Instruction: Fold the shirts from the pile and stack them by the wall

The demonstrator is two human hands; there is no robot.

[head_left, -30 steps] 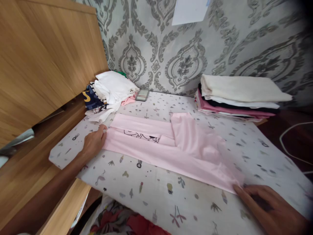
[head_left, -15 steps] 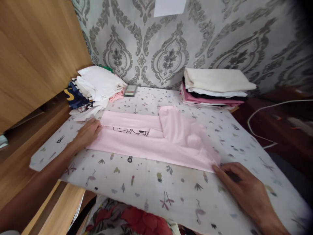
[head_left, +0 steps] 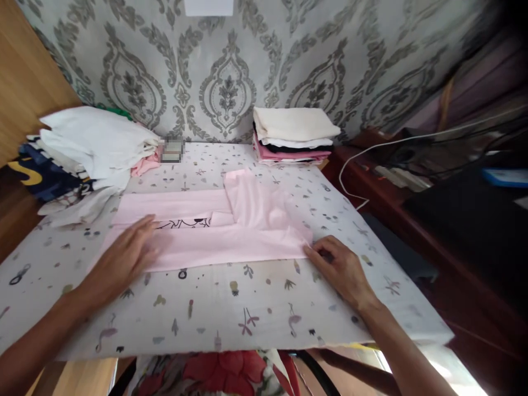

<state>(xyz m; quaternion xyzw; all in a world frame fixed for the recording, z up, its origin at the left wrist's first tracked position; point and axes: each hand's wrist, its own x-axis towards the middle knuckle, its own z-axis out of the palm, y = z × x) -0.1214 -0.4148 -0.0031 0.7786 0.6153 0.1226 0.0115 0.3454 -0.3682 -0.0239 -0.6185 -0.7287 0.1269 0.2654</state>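
Observation:
A pale pink garment [head_left: 251, 242] lies partly folded on the patterned white cloth [head_left: 223, 308], with a strip of black line print showing between its folded sides. Over its left part is my left hand [head_left: 124, 253], blurred, fingers apart and nothing gripped. My right hand [head_left: 338, 269] pinches the garment's near right corner between thumb and forefinger.
A loose heap of clothes [head_left: 99, 143] sits at the back left. At the back right is a folded stack [head_left: 292, 135]. A small pixelated object [head_left: 171, 149] lies beside the heap. A white cable [head_left: 388, 144] runs at the right.
The camera view has swung right. My left hand has left the garment's left end and moved right over it, its fingers now spread. My right hand still pinches the corner.

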